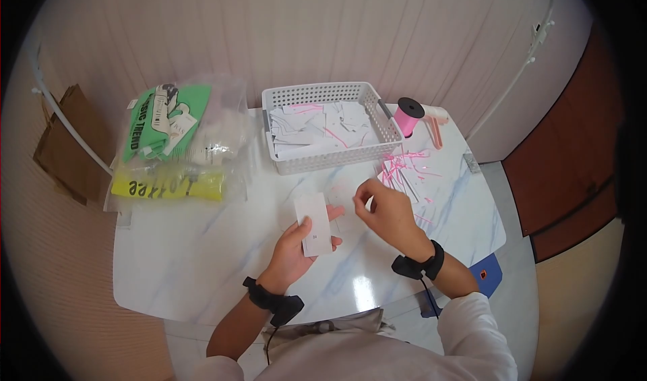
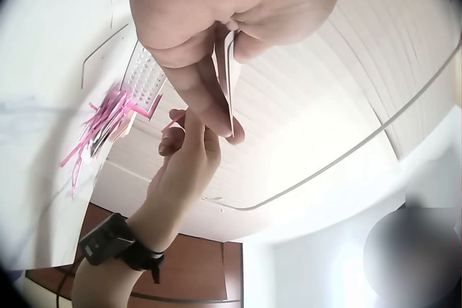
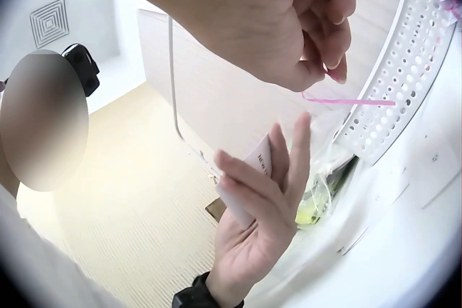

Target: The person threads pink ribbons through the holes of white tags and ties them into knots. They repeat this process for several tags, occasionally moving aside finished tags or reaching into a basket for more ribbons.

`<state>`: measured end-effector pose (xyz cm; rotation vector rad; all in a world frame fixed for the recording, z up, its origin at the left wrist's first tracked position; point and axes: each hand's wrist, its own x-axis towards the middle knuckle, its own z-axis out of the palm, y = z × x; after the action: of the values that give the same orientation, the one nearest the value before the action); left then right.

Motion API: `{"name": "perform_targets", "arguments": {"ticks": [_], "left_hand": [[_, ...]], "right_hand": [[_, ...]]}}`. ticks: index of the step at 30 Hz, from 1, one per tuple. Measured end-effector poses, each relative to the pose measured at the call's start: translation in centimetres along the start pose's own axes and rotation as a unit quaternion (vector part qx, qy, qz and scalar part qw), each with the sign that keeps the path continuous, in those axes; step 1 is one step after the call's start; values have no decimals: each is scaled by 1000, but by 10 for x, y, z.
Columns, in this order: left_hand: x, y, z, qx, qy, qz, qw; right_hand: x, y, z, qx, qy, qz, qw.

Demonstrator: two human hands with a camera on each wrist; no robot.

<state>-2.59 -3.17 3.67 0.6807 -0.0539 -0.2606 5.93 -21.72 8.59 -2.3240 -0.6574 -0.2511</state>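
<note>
My left hand (image 1: 288, 253) holds a slim white card (image 1: 315, 212) upright over the front middle of the table, thumb across its face and fingers behind. Small dark print shows near the card's lower end, and the left wrist view catches the card (image 2: 230, 70) nearly edge-on. To its right, my right hand (image 1: 394, 218) is raised with thumb and fingertips together. It pinches a short pink ribbon (image 3: 354, 101), whose free end sticks out past the fingertips in the right wrist view. The ribbon is apart from the card.
A white perforated basket (image 1: 323, 163) of white cards stands at the back. Right of it are a pink ribbon spool (image 1: 407, 119) and a pile of cards with pink ribbons (image 1: 404, 168). Bagged green and yellow packages (image 1: 168, 185) lie at left. A brown paper bag (image 1: 71, 152) stands beyond.
</note>
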Motion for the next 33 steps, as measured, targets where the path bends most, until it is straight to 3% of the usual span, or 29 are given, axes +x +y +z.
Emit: {"name": "perform_targets", "arguments": {"ticks": [2,5,8,11,12,14,15,17,20,24,26,27,29,30,32,33], "left_hand": [[1,0,0,-17,-2,2,1000],[1,0,-1,-1,11,27,1000],[3,-4,2,65,74,54,994],[3,-7,0,106,78,64,989],[3,-9,0,118,69,63,989],[2,-11,0,132,61,59,988],[1,-11,1,144,50,54,987],[-1,-11,3,156,40,45,986],[-3,-13,4,162,13,12,987],[-2,-16,5,168,-7,-5,986],[-2,-17,4,165,-5,-3,986],[-3,-16,3,159,1,-5,987],[-2,-16,2,152,8,-8,988],[-2,-17,2,149,6,-11,989],[-2,-17,0,145,8,-15,989],[-2,-17,-1,140,2,-25,990]], "right_hand": [[-8,-4,1,-18,-48,-69,996],[-23,-7,7,-6,-86,-54,995],[-35,-6,11,12,-120,-31,992],[-42,-3,11,70,-232,-11,970],[-43,0,9,72,-232,-8,970],[-40,9,2,171,-373,6,912],[-37,18,1,174,-372,8,912],[-28,37,1,274,-284,-5,919],[-16,39,2,396,-191,161,884],[-13,26,20,444,-200,147,861],[-14,25,29,556,-208,196,780],[-13,26,32,557,-210,197,779],[-10,29,36,637,-220,210,708],[-8,30,36,637,-221,211,707],[-4,29,36,707,-229,194,641],[-4,27,34,707,-231,195,639]]}}
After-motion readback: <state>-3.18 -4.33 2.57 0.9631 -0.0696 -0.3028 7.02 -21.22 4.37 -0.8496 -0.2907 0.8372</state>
